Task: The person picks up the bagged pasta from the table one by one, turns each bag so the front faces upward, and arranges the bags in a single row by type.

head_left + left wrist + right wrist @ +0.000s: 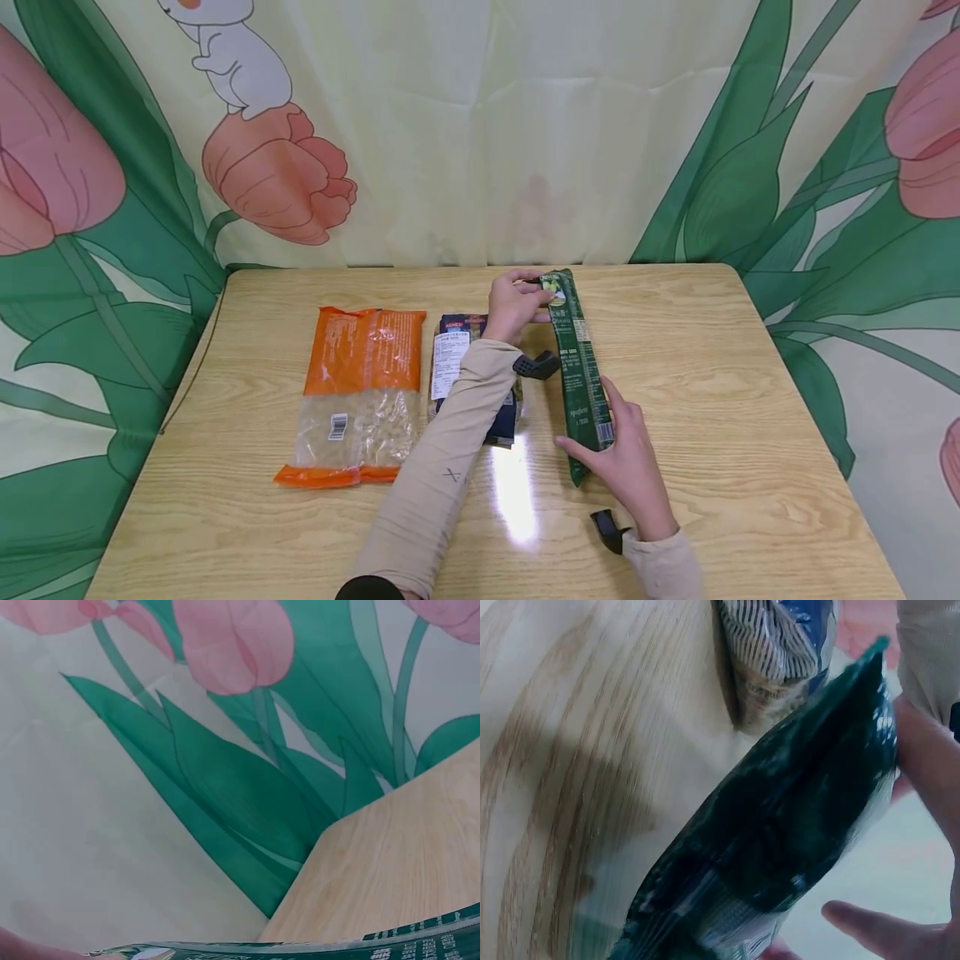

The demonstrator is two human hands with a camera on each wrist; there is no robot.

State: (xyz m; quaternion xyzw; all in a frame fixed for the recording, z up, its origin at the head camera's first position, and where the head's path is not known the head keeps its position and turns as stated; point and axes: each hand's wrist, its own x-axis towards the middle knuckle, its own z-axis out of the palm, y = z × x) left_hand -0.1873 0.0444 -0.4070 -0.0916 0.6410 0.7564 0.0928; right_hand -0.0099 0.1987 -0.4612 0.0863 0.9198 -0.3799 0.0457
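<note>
left hand pinches, wide-spread right hand grips green packet

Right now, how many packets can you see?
3: an orange packet at left, a dark blue packet beside it, partly hidden by the left arm, and a green packet in the left hand.

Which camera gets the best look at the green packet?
The head view: it shows the green packet from end to end, with its printed front. The left wrist view catches just a strip along the frame's bottom; the right wrist view is close but dark, cutting the packet off.
</note>
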